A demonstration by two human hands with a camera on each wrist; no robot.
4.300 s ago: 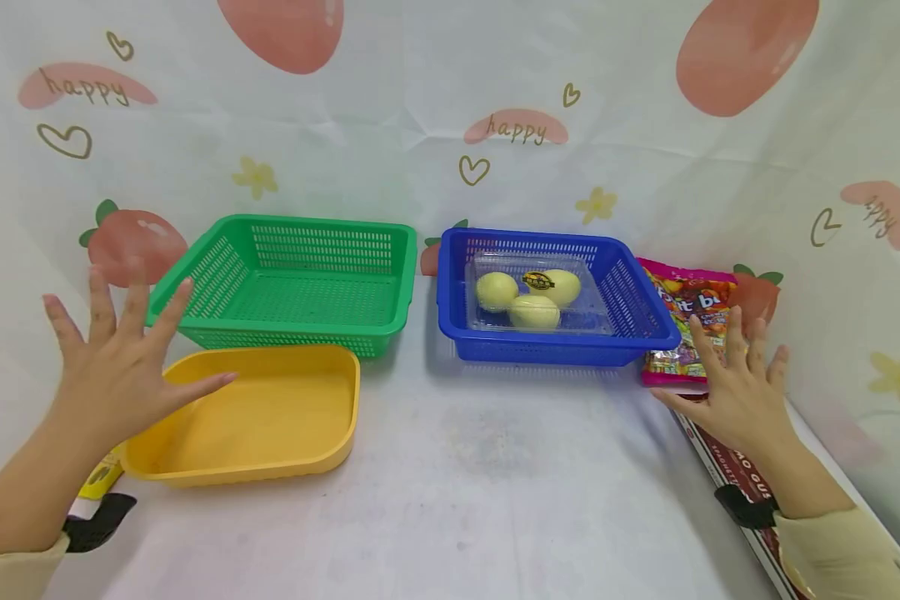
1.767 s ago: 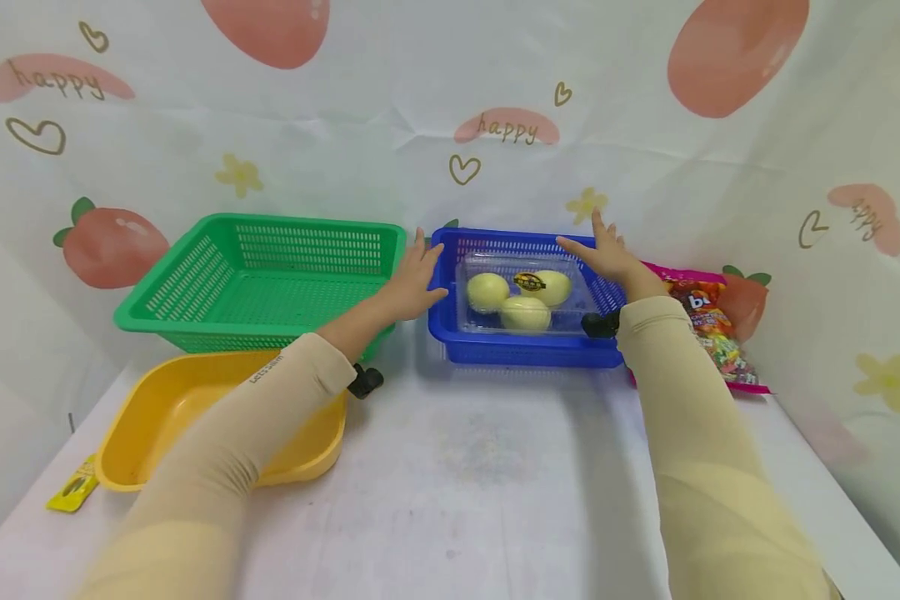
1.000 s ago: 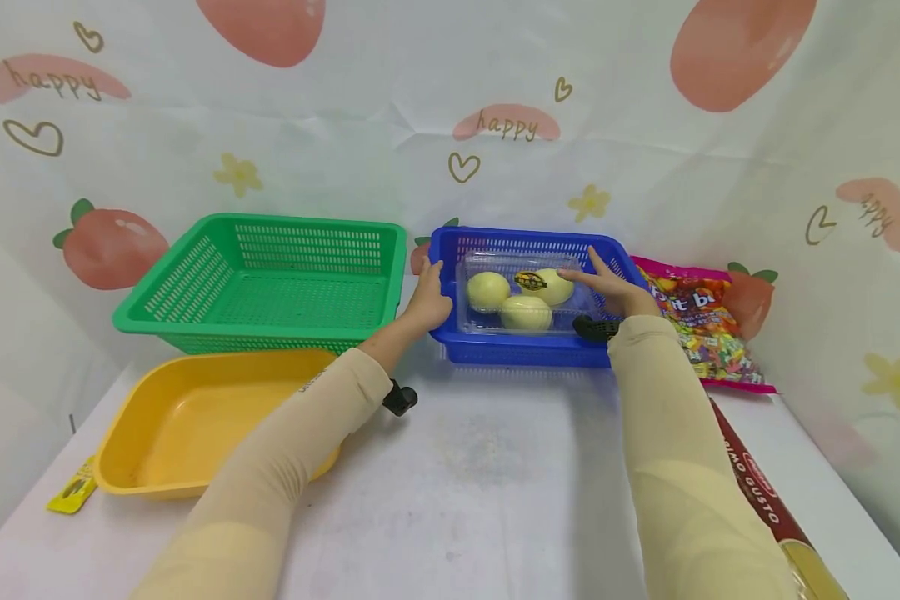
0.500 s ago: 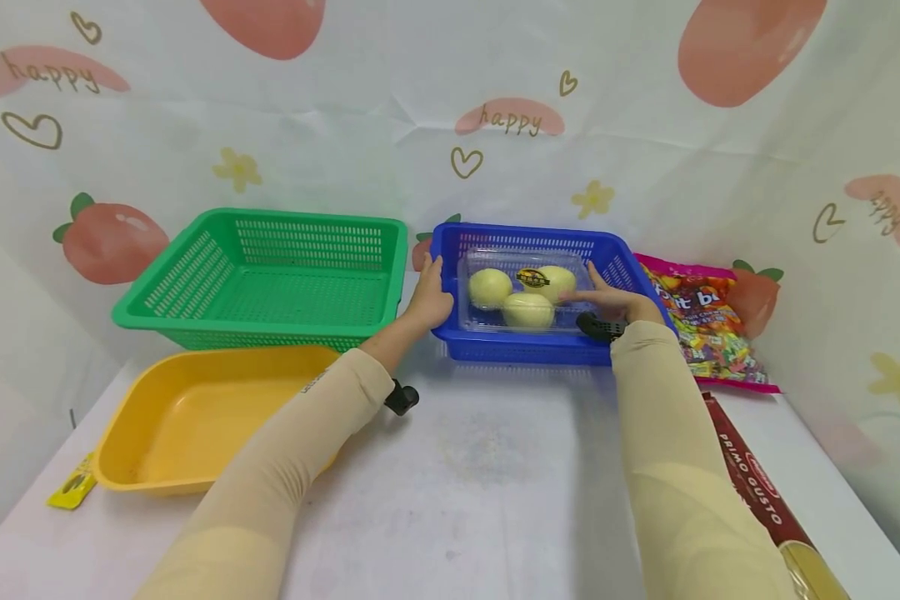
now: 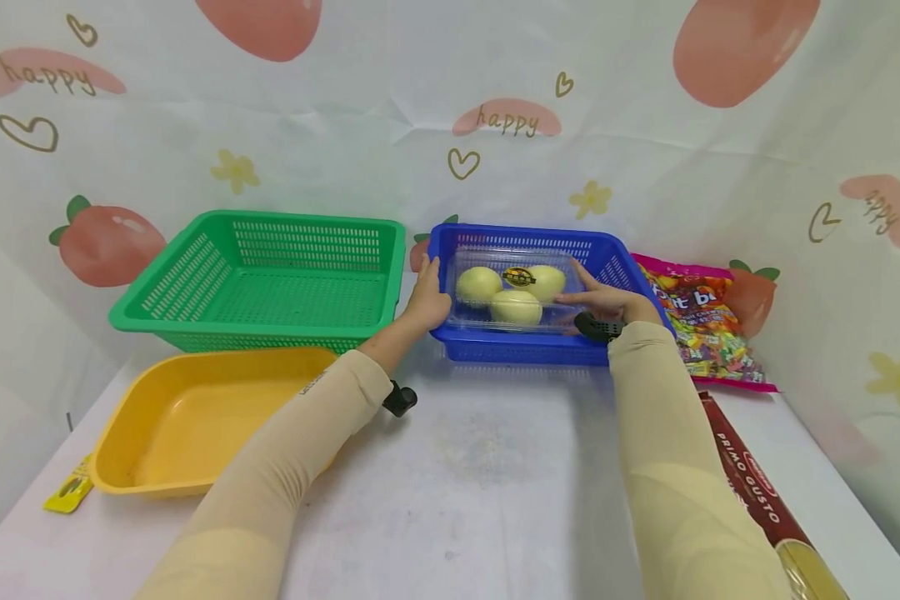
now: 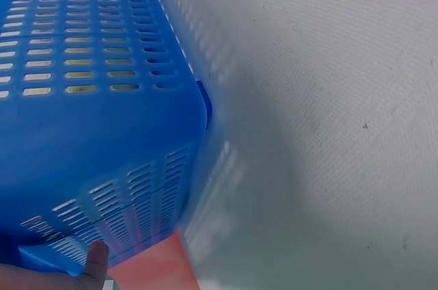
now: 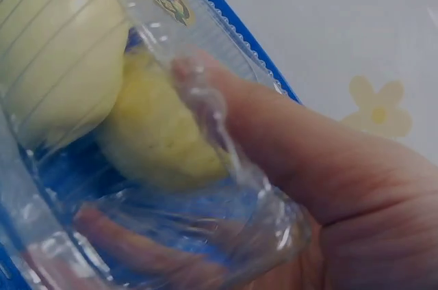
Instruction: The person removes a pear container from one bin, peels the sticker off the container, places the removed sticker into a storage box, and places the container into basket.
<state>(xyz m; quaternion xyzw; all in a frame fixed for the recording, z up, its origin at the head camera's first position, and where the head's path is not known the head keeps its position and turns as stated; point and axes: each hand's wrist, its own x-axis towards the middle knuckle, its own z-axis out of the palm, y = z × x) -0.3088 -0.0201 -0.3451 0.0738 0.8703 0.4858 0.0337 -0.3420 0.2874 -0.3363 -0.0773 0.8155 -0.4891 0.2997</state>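
Your right hand (image 5: 607,302) pinches the right end of the clear box (image 5: 512,292) in the blue basket (image 5: 517,350), near the surface's (image 5: 480,483) back edge. Your left hand (image 5: 428,302) touches the basket's left side; I cannot tell if it pinches.

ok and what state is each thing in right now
Clear box: looks closed, held by right grip
Pale balls: three, inside the box
Blue basket: upright, left grip at its left end
Green basket: upright, open-topped
Yellow tray: upright, partly hidden
Candy bag: filled, printed side showing
Red pack: lying flat, partly hidden
Sachet: lying flat
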